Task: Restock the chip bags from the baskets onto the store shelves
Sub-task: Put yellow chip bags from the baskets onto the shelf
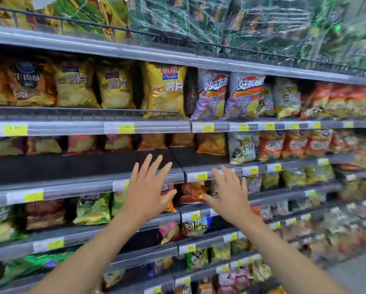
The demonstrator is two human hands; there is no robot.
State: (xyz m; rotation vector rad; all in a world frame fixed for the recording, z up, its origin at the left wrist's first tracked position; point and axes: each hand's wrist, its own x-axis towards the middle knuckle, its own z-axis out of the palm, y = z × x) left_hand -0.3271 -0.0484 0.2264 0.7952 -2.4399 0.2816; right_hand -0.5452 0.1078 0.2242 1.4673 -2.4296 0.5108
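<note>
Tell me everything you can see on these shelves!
Yellow chip bags: three, yellow, second shelf, left of middle.
Purple chip bags: two, purple and white, right of the yellow ones.
Orange bags: a row, set far back on the half-bare third shelf.
Price tags: many, yellow, along shelf edges.
Wrapped packs: several, green, top shelf.
Left hand: one, open, empty.
Right hand: one, open, empty.

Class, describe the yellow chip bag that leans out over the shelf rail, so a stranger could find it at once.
Start at the shelf with the wire front rail, the second level from the top. Follow its row of yellow bags rightward to the last one, the yellow potato chip bag, beside the purple-and-white bags. Only it tips forward over the rail's end.
</note>
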